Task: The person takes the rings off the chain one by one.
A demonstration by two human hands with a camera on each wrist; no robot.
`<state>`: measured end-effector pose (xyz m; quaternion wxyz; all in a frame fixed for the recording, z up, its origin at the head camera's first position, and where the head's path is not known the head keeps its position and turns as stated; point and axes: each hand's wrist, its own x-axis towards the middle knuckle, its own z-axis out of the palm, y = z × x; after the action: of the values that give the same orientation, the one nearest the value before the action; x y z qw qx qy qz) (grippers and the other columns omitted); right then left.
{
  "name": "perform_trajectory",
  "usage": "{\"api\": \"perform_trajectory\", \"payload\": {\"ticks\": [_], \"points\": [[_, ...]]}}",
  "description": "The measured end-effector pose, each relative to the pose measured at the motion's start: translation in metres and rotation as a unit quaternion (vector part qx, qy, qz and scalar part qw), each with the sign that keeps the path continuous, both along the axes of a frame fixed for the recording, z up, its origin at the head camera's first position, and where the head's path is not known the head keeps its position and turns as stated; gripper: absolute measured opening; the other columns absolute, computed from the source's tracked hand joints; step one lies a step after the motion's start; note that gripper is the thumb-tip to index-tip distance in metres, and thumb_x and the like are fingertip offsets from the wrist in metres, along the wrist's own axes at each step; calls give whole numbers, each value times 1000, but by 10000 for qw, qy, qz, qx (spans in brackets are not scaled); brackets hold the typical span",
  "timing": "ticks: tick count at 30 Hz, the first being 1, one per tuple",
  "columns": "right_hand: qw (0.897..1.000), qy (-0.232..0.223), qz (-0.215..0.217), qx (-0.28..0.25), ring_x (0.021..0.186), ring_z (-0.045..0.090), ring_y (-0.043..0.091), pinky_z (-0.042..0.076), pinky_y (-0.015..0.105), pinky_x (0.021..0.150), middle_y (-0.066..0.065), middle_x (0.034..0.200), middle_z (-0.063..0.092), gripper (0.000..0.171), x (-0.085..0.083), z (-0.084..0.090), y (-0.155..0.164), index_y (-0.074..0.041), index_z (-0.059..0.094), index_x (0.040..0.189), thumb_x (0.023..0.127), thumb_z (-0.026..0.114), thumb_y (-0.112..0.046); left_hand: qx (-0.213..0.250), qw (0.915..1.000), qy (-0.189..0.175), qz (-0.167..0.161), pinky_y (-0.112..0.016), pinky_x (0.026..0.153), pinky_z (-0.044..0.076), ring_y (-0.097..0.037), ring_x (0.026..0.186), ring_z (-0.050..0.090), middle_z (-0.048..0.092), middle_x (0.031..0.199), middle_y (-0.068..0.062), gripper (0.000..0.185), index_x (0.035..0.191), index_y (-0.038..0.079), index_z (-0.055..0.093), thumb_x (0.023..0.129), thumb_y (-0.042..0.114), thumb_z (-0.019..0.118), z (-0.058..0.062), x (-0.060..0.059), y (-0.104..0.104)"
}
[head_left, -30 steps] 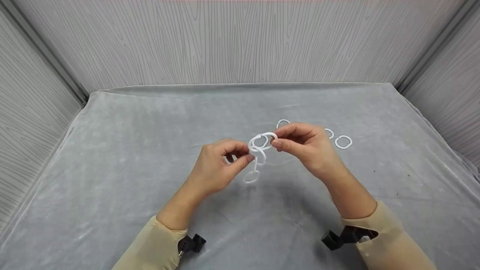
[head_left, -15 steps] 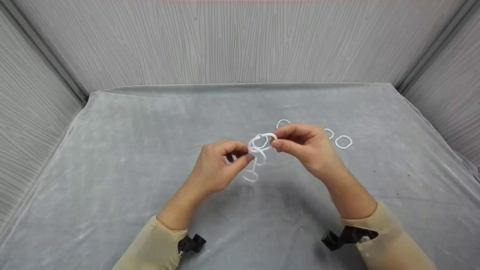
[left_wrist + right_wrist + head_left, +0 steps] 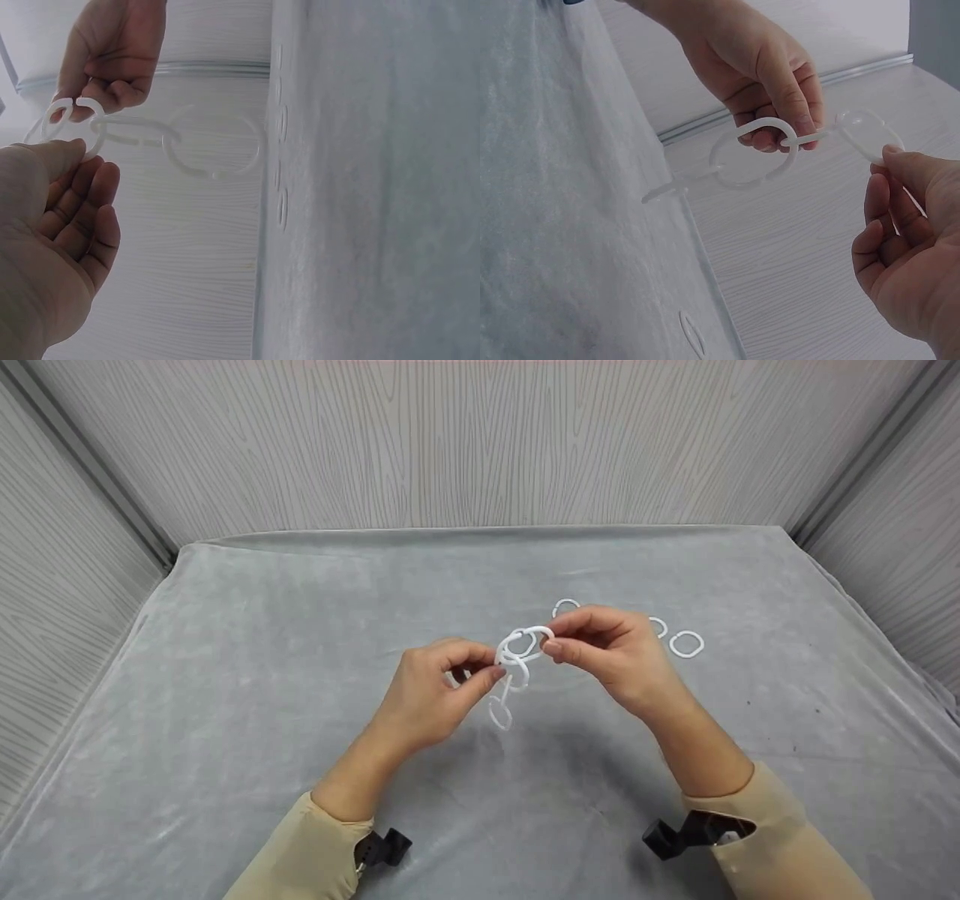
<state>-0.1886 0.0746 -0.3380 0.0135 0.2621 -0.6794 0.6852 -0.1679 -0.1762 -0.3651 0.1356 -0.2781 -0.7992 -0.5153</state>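
Left grip (image 3: 439,690) and right grip (image 3: 604,649) pinching white plastic ring chain (image 3: 514,660), lowest link dangling

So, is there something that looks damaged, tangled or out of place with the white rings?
Nothing stands out. The left hand and right hand pinch a short chain of white rings above the grey cloth; its lowest ring hangs free. A few loose rings lie flat beyond the right hand.

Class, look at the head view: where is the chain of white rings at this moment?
In the head view the chain of white rings is near the middle, held above the grey cloth between the left hand and the right hand, its lowest ring hanging below the fingers.
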Motion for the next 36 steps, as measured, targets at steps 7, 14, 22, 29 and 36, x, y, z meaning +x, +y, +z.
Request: {"api": "perform_trajectory", "payload": {"ticks": [7, 14, 22, 29, 36], "points": [[10000, -34, 64, -22, 80, 68, 14, 61, 30, 78, 9, 94, 75, 25, -1, -1, 1, 16, 72, 105, 90, 83, 0, 27, 10000, 54, -16, -28, 70, 55, -10, 76, 63, 73, 86, 10, 7, 101, 7, 81, 98, 13, 78, 1, 1, -1], [9996, 216, 94, 126, 83, 70, 13, 61, 28, 79, 10, 97, 76, 24, -2, -2, 1, 16, 72, 106, 91, 82, 1, 44, 10000, 68, -26, -28, 70, 54, -10, 76, 63, 72, 85, 9, 6, 100, 8, 81, 99, 13, 78, 2, 1, -2], [9960, 670, -203, 553, 80, 70, 15, 60, 27, 76, 14, 95, 76, 19, -2, -1, 3, 13, 75, 104, 90, 83, 2, 81, 9999, -70, -50, -29, 70, 54, -9, 74, 62, 70, 82, 10, 5, 97, 9, 80, 99, 11, 76, 1, 0, -3], [9882, 1101, -478, 950, 73, 61, 12, 52, 21, 64, 4, 90, 76, 13, 0, 2, 4, 7, 78, 101, 88, 80, 10, 34, 10000, 18, -64, -28, 68, 54, -9, 74, 62, 71, 83, 10, 6, 99, 8, 81, 99, 12, 76, 3, 1, -3], [9802, 1552, -508, 1123, 71, 56, 13, 45, 22, 62, 4, 87, 75, 14, -1, 4, 5, 4, 79, 100, 88, 80, 11, 39, 9999, 114, -112, -28, 66, 53, -9, 73, 62, 72, 83, 9, 7, 99, 8, 80, 100, 13, 76, 7, 2, -5]]}}
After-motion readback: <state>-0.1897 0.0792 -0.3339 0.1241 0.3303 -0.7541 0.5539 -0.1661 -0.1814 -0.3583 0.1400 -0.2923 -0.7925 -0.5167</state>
